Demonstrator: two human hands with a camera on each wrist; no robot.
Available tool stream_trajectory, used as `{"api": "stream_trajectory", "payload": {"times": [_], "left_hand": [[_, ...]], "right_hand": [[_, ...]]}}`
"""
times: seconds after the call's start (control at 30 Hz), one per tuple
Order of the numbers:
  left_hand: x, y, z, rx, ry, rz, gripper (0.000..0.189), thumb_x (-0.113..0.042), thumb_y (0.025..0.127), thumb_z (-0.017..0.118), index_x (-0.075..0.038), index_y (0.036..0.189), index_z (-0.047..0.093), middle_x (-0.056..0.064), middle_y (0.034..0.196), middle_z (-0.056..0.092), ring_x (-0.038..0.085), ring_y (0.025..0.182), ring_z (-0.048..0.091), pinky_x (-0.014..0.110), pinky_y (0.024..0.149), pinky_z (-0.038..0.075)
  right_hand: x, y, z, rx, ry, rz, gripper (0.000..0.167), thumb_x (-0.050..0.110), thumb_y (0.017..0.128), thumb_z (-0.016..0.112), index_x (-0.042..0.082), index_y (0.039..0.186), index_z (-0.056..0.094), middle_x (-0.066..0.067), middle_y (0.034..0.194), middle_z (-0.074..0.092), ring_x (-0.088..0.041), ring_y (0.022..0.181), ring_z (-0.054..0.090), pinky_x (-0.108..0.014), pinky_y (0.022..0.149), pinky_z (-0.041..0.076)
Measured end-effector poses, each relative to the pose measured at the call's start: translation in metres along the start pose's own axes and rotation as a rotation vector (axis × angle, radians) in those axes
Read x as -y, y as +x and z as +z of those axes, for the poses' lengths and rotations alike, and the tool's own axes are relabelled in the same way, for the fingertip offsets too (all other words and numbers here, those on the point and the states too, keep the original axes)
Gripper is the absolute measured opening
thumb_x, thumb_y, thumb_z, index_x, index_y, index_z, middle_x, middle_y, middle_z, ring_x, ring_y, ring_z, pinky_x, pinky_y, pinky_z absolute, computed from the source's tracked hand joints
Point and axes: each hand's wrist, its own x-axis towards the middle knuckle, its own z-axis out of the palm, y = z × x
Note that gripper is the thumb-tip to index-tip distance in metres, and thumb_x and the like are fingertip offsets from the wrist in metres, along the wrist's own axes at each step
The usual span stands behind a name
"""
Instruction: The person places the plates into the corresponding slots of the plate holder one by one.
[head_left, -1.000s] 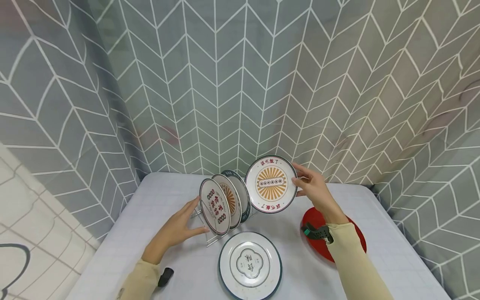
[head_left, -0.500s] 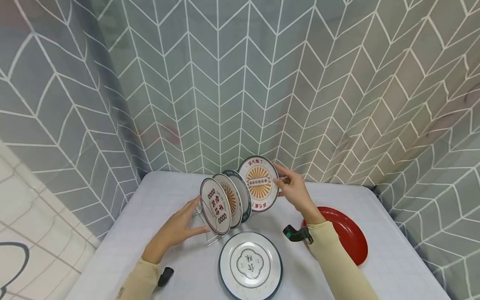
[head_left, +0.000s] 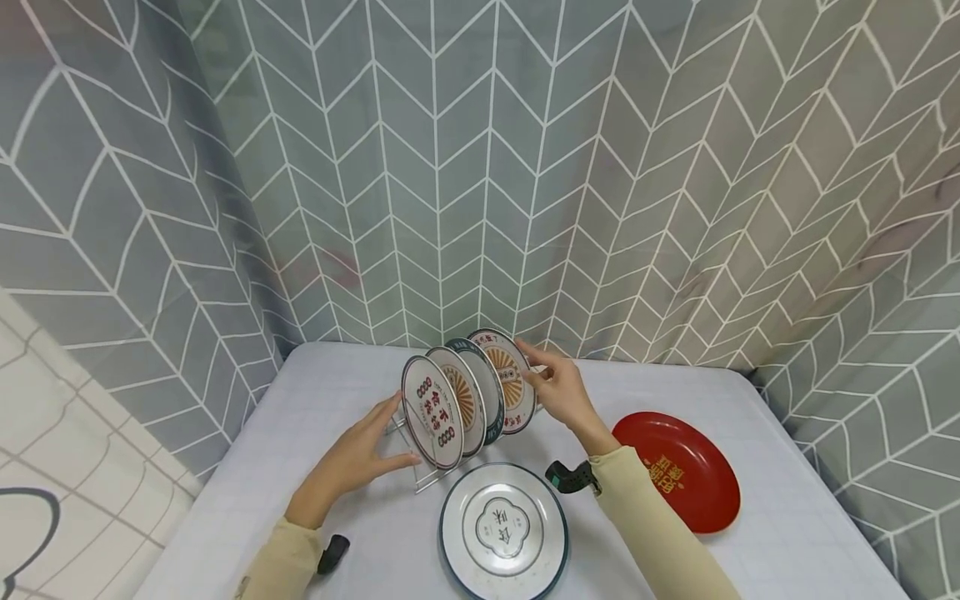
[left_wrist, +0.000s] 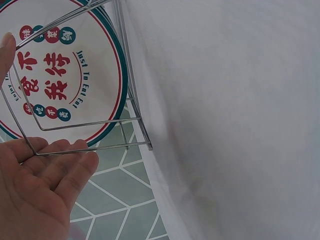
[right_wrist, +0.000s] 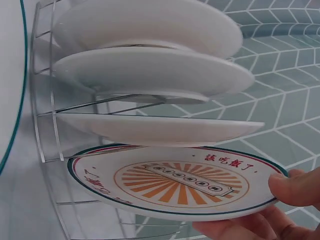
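Observation:
A wire dish rack (left_wrist: 87, 150) holds several plates on edge. My right hand (head_left: 560, 390) pinches a white plate with an orange sunburst (right_wrist: 180, 182) by its outer rim, thumb on the printed face and fingers behind. That plate stands at the rack's right end, its lower edge among the wires. At the left end my left hand (head_left: 356, 454) rests against the rack, fingers extended and thumb apart, beside a plate with red lettering (head_left: 432, 412). Between these two stand another sunburst plate (head_left: 467, 400) and a green-rimmed plate (head_left: 483, 387).
A white plate with a dark rim (head_left: 504, 529) lies flat in front of the rack. To the right a red oval tray (head_left: 697, 475) with gold characters lies on the white-covered table (head_left: 345, 383). A patterned curtain (head_left: 480, 167) hangs behind.
My right hand has moved left with the sunburst plate, bringing it into line with the others at the rack's right end. More of the red tray shows. My left hand stays in place.

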Motion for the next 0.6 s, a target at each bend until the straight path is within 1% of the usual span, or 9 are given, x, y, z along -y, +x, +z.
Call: {"api": "stream_trajectory", "payload": {"times": [0.1, 0.23, 0.33, 0.43, 0.57, 0.6], "left_hand": [[-0.0009, 0.0010, -0.0009, -0.001, 0.002, 0.005, 0.111, -0.066, 0.075, 0.072, -0.010, 0.156, 0.022, 0.018, 0.158, 0.032, 0.040, 0.141, 0.038, 0.057, 0.112, 0.038], [-0.0021, 0.0019, -0.0025, -0.001, -0.001, 0.006, 0.110, -0.063, 0.075, 0.074, -0.010, 0.157, 0.022, 0.018, 0.158, 0.032, 0.040, 0.141, 0.037, 0.058, 0.112, 0.038], [-0.0024, 0.0018, -0.0033, -0.001, -0.006, 0.000, 0.109, -0.061, 0.075, 0.075, -0.009, 0.156, 0.023, 0.018, 0.158, 0.032, 0.040, 0.141, 0.037, 0.057, 0.112, 0.037], [-0.0021, 0.0015, -0.0032, 0.003, -0.007, -0.002, 0.109, -0.060, 0.075, 0.075, -0.008, 0.156, 0.023, 0.019, 0.158, 0.031, 0.040, 0.142, 0.036, 0.057, 0.113, 0.037], [-0.0016, 0.0009, -0.0020, 0.007, -0.012, -0.004, 0.110, -0.062, 0.075, 0.074, -0.009, 0.156, 0.023, 0.018, 0.158, 0.031, 0.040, 0.142, 0.036, 0.058, 0.113, 0.037], [-0.0015, 0.0008, -0.0014, 0.008, -0.011, -0.004, 0.110, -0.063, 0.075, 0.074, -0.010, 0.156, 0.022, 0.018, 0.158, 0.031, 0.040, 0.142, 0.036, 0.057, 0.113, 0.037]], "right_hand": [[-0.0023, 0.0004, 0.0022, 0.006, -0.002, -0.002, 0.050, 0.000, 0.092, 0.063, 0.018, 0.138, 0.058, -0.023, 0.120, 0.059, -0.030, 0.063, 0.058, -0.024, 0.045, 0.045], [-0.0030, 0.0022, 0.0032, 0.015, -0.017, -0.022, 0.049, 0.000, 0.092, 0.063, 0.016, 0.138, 0.058, -0.023, 0.118, 0.060, -0.032, 0.064, 0.059, -0.023, 0.045, 0.047], [-0.0032, 0.0041, 0.0036, 0.033, -0.016, -0.031, 0.048, 0.001, 0.093, 0.063, 0.015, 0.138, 0.058, -0.024, 0.120, 0.060, -0.032, 0.065, 0.059, -0.025, 0.047, 0.049], [-0.0049, 0.0058, 0.0048, 0.060, 0.002, -0.031, 0.048, 0.001, 0.093, 0.063, 0.015, 0.139, 0.057, -0.025, 0.123, 0.059, -0.029, 0.064, 0.058, -0.033, 0.051, 0.055], [-0.0096, 0.0082, 0.0080, 0.084, 0.018, -0.027, 0.048, 0.002, 0.094, 0.062, 0.013, 0.140, 0.055, -0.028, 0.126, 0.057, -0.018, 0.061, 0.054, -0.046, 0.057, 0.059], [-0.0109, 0.0088, 0.0090, 0.087, 0.018, -0.021, 0.049, 0.002, 0.094, 0.061, 0.013, 0.141, 0.054, -0.028, 0.127, 0.057, -0.016, 0.060, 0.053, -0.048, 0.058, 0.059]]}}
